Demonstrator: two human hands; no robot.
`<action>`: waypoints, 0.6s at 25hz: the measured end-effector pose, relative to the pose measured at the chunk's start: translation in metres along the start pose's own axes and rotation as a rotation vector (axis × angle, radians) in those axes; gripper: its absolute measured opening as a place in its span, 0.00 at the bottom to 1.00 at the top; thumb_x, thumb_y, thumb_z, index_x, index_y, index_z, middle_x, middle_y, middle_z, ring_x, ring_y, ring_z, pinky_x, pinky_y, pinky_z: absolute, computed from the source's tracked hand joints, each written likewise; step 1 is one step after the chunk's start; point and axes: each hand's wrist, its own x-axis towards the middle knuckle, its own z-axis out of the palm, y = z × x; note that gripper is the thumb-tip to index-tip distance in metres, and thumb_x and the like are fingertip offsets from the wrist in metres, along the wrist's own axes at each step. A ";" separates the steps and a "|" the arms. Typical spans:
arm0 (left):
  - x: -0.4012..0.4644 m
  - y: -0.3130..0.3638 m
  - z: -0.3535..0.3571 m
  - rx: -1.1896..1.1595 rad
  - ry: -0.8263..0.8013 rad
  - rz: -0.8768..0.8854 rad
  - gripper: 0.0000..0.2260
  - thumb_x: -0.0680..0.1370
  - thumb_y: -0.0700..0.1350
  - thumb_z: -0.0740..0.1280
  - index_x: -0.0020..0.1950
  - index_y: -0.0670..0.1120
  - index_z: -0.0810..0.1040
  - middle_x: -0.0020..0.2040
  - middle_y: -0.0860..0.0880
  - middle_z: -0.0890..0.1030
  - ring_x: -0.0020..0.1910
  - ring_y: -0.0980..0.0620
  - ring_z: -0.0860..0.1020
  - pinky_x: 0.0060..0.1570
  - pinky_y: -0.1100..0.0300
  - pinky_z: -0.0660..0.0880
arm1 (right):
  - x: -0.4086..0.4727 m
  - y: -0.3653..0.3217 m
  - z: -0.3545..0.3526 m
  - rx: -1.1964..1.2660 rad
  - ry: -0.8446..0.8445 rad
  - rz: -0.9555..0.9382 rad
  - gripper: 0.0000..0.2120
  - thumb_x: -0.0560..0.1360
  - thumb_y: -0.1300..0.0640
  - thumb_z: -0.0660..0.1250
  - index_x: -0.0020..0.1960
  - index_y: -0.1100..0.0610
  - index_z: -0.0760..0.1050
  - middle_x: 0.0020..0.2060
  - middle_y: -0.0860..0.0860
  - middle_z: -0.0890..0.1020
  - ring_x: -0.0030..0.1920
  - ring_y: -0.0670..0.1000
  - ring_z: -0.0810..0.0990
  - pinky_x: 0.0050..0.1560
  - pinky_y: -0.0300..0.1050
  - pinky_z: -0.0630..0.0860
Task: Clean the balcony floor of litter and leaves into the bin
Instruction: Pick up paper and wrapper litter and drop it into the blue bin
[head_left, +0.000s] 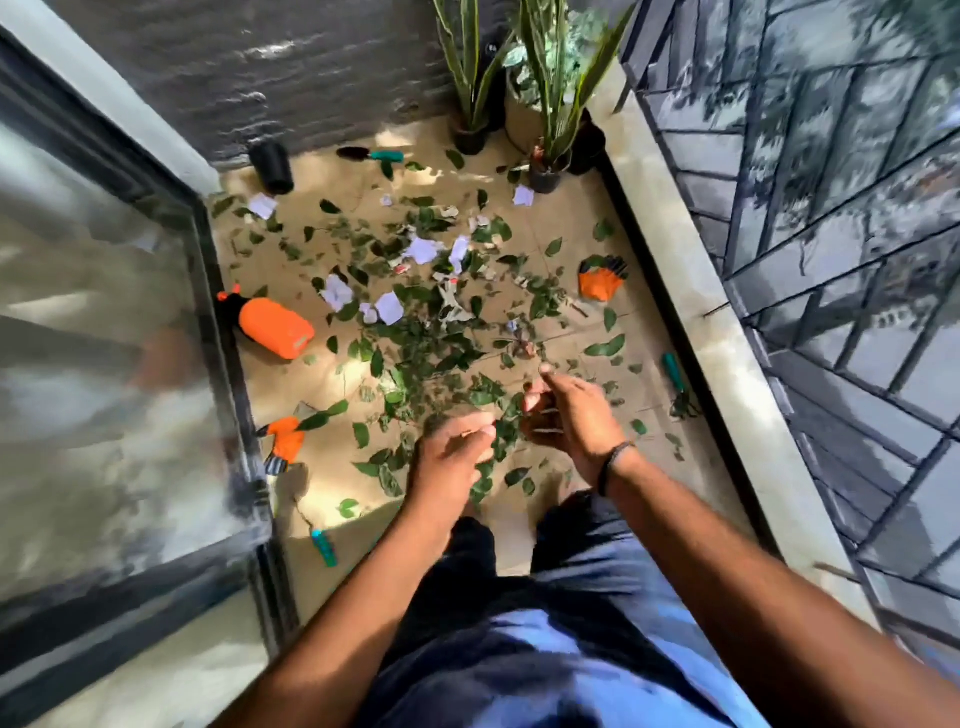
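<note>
Green leaves (431, 338) and several scraps of white paper (388, 307) lie scattered over the tan balcony floor (571, 312). A black cylinder that may be the bin (271, 166) lies near the far wall. I stand at the near end, looking down. My left hand (451, 453) and my right hand (563, 413) hover side by side above the near leaves, with loosely curled fingers. Neither hand plainly holds anything; the picture is blurred there.
An orange spray bottle (275, 327) lies at the left by the glass door (104, 364). Orange gloves lie at the left (285, 441) and right (601, 278). Teal-handled tools (674, 374) lie by the right ledge, potted plants (470, 130) stand at the far end.
</note>
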 end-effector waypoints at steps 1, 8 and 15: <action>0.014 0.007 0.007 0.045 -0.020 -0.008 0.07 0.81 0.41 0.67 0.56 0.48 0.83 0.56 0.48 0.84 0.55 0.49 0.83 0.49 0.61 0.76 | 0.024 -0.006 0.002 0.048 0.023 -0.001 0.14 0.81 0.50 0.64 0.43 0.58 0.78 0.32 0.53 0.82 0.30 0.53 0.80 0.34 0.45 0.77; 0.250 -0.022 0.083 0.196 0.023 -0.191 0.05 0.78 0.43 0.71 0.51 0.44 0.86 0.49 0.45 0.87 0.51 0.46 0.84 0.51 0.57 0.78 | 0.282 0.008 -0.039 0.353 0.227 0.190 0.11 0.82 0.56 0.60 0.45 0.58 0.77 0.34 0.54 0.79 0.30 0.54 0.77 0.29 0.39 0.71; 0.560 -0.201 0.185 0.321 -0.013 -0.372 0.08 0.77 0.41 0.70 0.51 0.39 0.85 0.43 0.45 0.85 0.45 0.47 0.81 0.51 0.54 0.80 | 0.435 0.098 -0.093 0.329 0.289 0.514 0.13 0.81 0.51 0.62 0.52 0.58 0.82 0.46 0.57 0.84 0.36 0.52 0.80 0.38 0.43 0.74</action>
